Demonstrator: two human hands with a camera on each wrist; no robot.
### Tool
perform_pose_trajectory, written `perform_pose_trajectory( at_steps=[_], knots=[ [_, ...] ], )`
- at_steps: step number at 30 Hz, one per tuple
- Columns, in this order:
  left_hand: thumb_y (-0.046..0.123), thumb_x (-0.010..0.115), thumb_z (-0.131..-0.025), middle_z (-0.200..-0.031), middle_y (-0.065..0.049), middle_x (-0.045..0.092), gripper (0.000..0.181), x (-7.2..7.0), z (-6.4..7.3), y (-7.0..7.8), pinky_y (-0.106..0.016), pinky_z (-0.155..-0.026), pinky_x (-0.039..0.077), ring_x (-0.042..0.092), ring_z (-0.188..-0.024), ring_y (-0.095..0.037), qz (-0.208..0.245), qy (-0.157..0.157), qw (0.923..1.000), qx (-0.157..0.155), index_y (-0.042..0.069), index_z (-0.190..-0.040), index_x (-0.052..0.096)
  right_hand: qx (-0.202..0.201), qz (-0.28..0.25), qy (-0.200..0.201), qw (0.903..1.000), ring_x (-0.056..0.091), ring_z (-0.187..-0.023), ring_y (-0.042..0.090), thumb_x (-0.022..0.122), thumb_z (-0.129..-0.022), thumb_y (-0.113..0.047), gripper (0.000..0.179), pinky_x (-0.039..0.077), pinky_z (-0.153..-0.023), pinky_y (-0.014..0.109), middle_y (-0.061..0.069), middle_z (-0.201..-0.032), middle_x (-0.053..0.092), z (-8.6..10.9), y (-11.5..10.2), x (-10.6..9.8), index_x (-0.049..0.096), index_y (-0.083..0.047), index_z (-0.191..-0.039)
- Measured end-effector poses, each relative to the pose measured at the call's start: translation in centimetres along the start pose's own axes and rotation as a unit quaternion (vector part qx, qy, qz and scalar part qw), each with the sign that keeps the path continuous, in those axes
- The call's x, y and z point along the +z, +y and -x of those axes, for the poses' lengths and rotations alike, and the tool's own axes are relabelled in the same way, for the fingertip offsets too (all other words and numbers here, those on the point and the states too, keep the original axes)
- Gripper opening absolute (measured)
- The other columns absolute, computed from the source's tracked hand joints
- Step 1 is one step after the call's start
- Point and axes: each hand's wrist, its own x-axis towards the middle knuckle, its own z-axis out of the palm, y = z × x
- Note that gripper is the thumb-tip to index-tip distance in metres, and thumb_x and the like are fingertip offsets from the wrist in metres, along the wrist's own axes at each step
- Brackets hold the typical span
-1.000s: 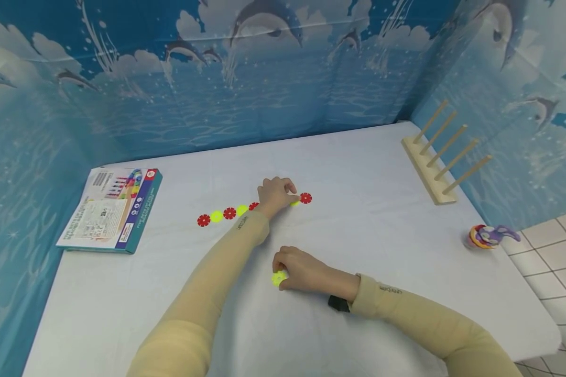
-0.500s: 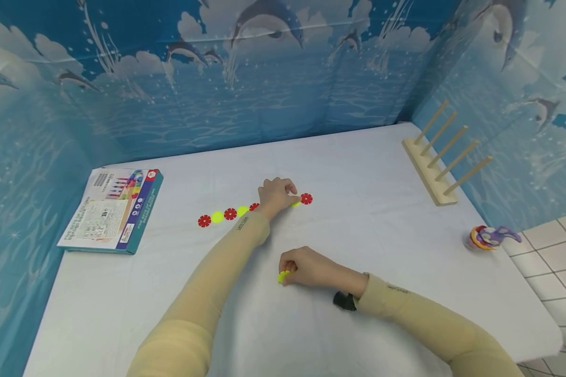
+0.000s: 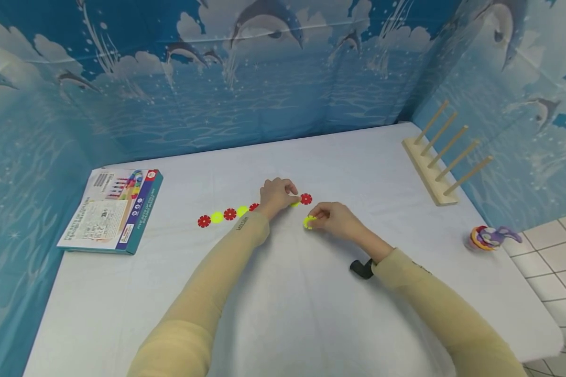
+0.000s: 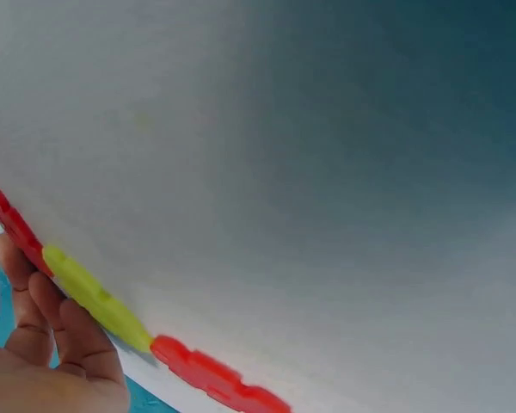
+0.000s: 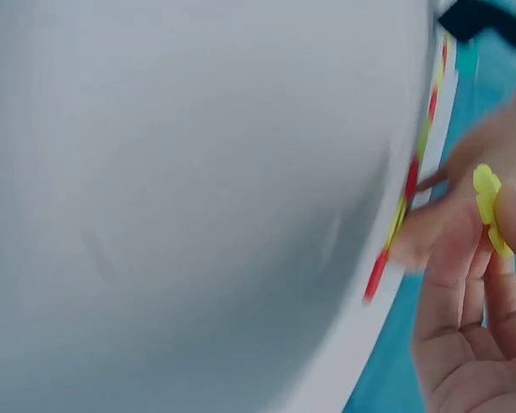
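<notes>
A row of flat, notched plastic discs, alternating red and yellow, lies on the white table. Its left red disc (image 3: 204, 221) and its right-end red disc (image 3: 306, 199) show fully. My left hand (image 3: 276, 196) covers part of the row and pinches the yellow disc (image 3: 295, 203) beside the right end. In the left wrist view, its fingers (image 4: 86, 340) lie along a yellow disc (image 4: 95, 297) between two red ones. My right hand (image 3: 337, 220) pinches a loose yellow disc (image 3: 308, 222) between thumb and fingers, just below and right of the row's end.
A boxed toy set (image 3: 110, 209) lies at the table's left. Along the right stands a wooden base with several upright pegs (image 3: 431, 170). A small purple figure with coloured rings (image 3: 488, 237) sits near the right edge. Dolphin-print curtains (image 3: 264, 94) enclose the back and sides.
My right hand has moved up and to the right with the yellow disc, closer to the row's right end. My left hand stays in place on the row.
</notes>
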Motion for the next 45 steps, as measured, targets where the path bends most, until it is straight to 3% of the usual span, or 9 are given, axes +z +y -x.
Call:
perform_pose_trajectory(
  at_steps=[4,11,18,25,34,45],
  knots=[
    [0.032,0.073,-0.089,-0.102,-0.003,0.058,0.019,0.1,-0.1,0.0,-0.039,-0.094,0.039,0.046,-0.104,-0.021,0.013,-0.005,0.9999,-0.002,0.02,-0.103,0.071,0.031,0.0,0.036,0.9989,0.063,-0.081,0.02,0.07,-0.091,-0.023,0.027,0.047,-0.067,0.025,0.009,-0.095,0.066,-1.7,0.7,-1.7,0.067,-0.005,-0.111],
    [0.029,0.071,-0.09,-0.104,-0.002,0.059,0.018,0.2,-0.2,-0.1,-0.044,-0.098,0.038,0.046,-0.108,-0.021,0.029,-0.012,0.9995,0.004,0.023,-0.107,0.072,0.063,-0.007,0.063,0.996,0.06,-0.085,0.021,0.067,-0.094,-0.024,0.031,0.047,-0.071,0.024,0.011,-0.1,0.063,-4.0,1.5,-2.9,0.064,-0.005,-0.118],
    [0.03,0.07,-0.091,-0.107,-0.003,0.06,0.017,0.1,-0.3,-0.2,-0.046,-0.098,0.037,0.046,-0.11,-0.023,0.027,-0.022,0.9993,0.011,0.027,-0.108,0.074,0.08,-0.016,0.071,0.9942,0.06,-0.09,0.021,0.063,-0.096,-0.023,0.031,0.048,-0.078,0.027,0.013,-0.108,0.064,-5.5,1.5,-3.3,0.061,-0.004,-0.12],
    [0.03,0.07,-0.091,-0.108,-0.003,0.06,0.017,0.2,-0.4,-0.1,-0.046,-0.098,0.038,0.046,-0.111,-0.023,0.025,-0.023,0.9994,0.011,0.028,-0.107,0.074,0.093,-0.016,0.068,0.9932,0.058,-0.086,0.02,0.063,-0.095,-0.021,0.029,0.048,-0.076,0.026,0.013,-0.106,0.064,-6.8,1.8,-3.5,0.063,-0.005,-0.119],
    [0.029,0.071,-0.089,-0.107,-0.003,0.06,0.016,0.4,-0.2,0.0,-0.047,-0.099,0.038,0.046,-0.111,-0.023,0.034,-0.016,0.9993,0.009,0.026,-0.105,0.074,0.11,-0.001,0.05,0.9927,0.057,-0.09,0.021,0.064,-0.094,-0.022,0.027,0.048,-0.081,0.028,0.012,-0.107,0.065,-7.4,2.2,-3.8,0.066,-0.006,-0.117],
    [0.029,0.071,-0.09,-0.107,-0.003,0.059,0.016,0.3,-0.2,0.0,-0.048,-0.1,0.037,0.045,-0.112,-0.023,0.032,-0.018,0.9993,0.007,0.026,-0.105,0.074,0.098,0.027,0.063,0.9929,0.056,-0.093,0.023,0.066,-0.092,-0.017,0.021,0.048,-0.083,0.031,0.013,-0.106,0.065,-7.4,2.1,-3.4,0.069,-0.005,-0.109]
  ],
)
